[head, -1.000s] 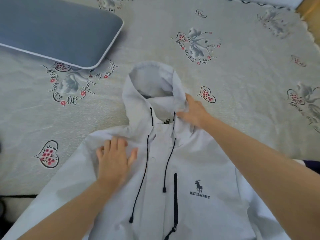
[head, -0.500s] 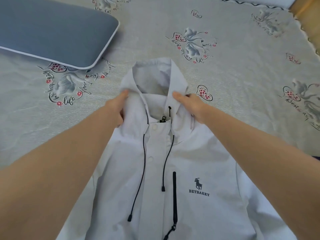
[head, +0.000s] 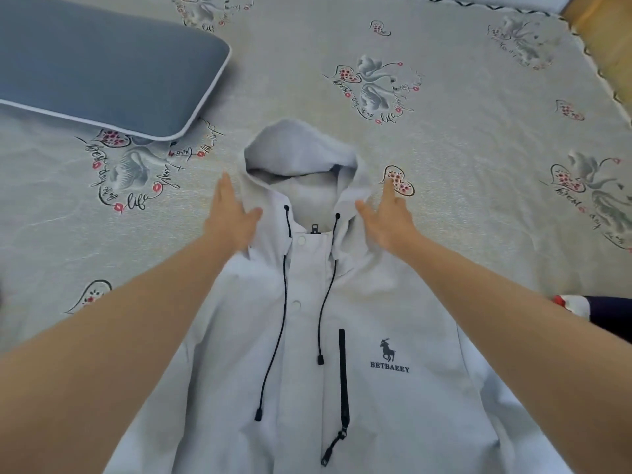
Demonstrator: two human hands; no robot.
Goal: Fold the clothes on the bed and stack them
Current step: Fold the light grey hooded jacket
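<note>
A pale grey hooded jacket [head: 342, 388] with dark drawstrings and a chest logo lies front side up on the bed, its hood [head: 301, 155] pointing away from me. My left hand [head: 231, 217] is flat with straight fingers at the left side of the hood's base. At the right side of the hood's base my right hand [head: 388, 218] is likewise flat, fingers straight. Neither hand holds the fabric. The jacket's lower part and sleeves run out of the frame.
The bed sheet [head: 461, 165] is grey with heart and swan prints. A blue pillow [head: 102, 66] lies at the far left. Another garment, dark with white and red [head: 588, 311], shows at the right edge behind my right forearm. A wooden floor strip [head: 605, 32] lies beyond the bed's right edge.
My left hand left the jacket's chest and went up to the hood. Both hands gripped the hood's sides half a second ago; now they have released it and lie open beside it.
</note>
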